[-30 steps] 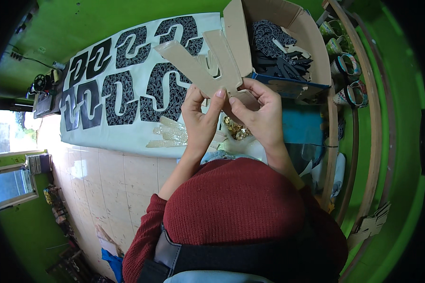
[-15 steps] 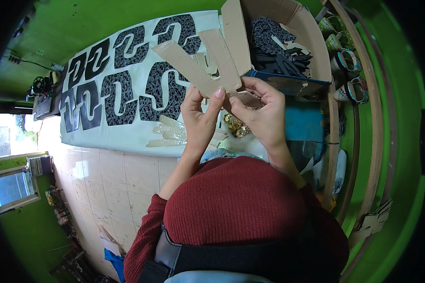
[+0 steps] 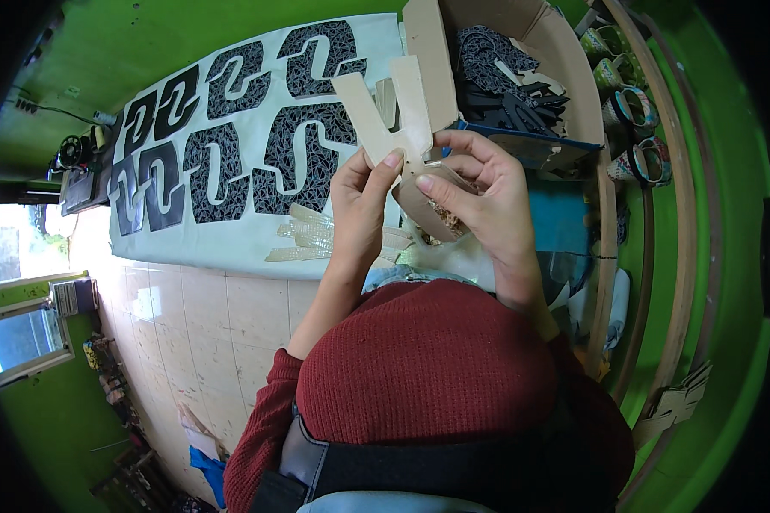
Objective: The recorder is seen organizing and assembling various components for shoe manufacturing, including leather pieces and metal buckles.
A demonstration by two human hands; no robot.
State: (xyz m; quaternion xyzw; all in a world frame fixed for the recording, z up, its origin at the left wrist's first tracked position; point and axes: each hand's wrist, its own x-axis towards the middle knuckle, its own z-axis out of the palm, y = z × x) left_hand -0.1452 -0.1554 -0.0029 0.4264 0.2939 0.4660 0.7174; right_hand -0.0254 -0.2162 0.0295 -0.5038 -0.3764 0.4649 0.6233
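Above the near edge of the table I hold up a beige strap piece (image 3: 411, 107) with long flat arms spread upward. My left hand (image 3: 357, 209) pinches its lower left part between thumb and fingers. On the other side my right hand (image 3: 490, 192) has its thumb and fingers closed on the same piece, where a beige flap hangs down between the hands. A small shiny metal bit (image 3: 433, 156) shows by the right fingertips; I cannot tell its kind. Behind the flap, gold-coloured small parts (image 3: 445, 218) are mostly hidden. Clear-beige strips (image 3: 304, 235) lie left of my left wrist.
Several black patterned S-shaped cutouts (image 3: 216, 175) lie spread on the white-covered table (image 3: 175, 244). An open cardboard box (image 3: 522, 154) with more dark cutouts stands at the back right. Further right are wooden rails (image 3: 680, 214) and colourful strapped items (image 3: 640, 162) along the green wall.
The strap piece has turned and shifted right, its arms now narrower in view. Its lower flap has swung down between my hands. My right hand has moved slightly right and down.
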